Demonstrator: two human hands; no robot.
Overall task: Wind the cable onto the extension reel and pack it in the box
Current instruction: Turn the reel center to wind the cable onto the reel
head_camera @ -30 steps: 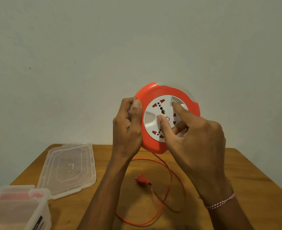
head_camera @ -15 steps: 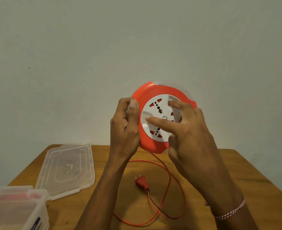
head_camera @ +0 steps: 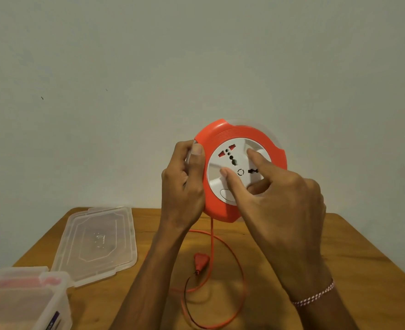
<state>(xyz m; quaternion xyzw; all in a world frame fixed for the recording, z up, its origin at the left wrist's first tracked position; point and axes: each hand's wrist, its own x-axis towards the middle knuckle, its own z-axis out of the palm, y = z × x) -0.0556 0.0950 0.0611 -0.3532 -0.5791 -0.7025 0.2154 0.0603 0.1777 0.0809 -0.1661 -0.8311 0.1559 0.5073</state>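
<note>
I hold a round orange extension reel [head_camera: 223, 133] upright above the table, its white socket hub [head_camera: 225, 160] facing me. My left hand [head_camera: 185, 184] grips the reel's left rim, thumb on the front. The fingers of my right hand [head_camera: 275, 206] press on the white hub. An orange cable [head_camera: 234, 256] hangs from the reel's bottom and loops loosely on the table. Its orange plug [head_camera: 201, 260] lies inside the loop. A clear plastic box [head_camera: 30, 303] stands open at the lower left corner.
The box's clear lid [head_camera: 96, 241] lies flat on the wooden table [head_camera: 351, 253], left of my arms. A plain wall rises directly behind the table's far edge. A red-and-white thread band circles my right wrist.
The white hub has turned under my right fingers, so other sockets now face up. The cable loop on the table has drawn in and the plug has shifted slightly.
</note>
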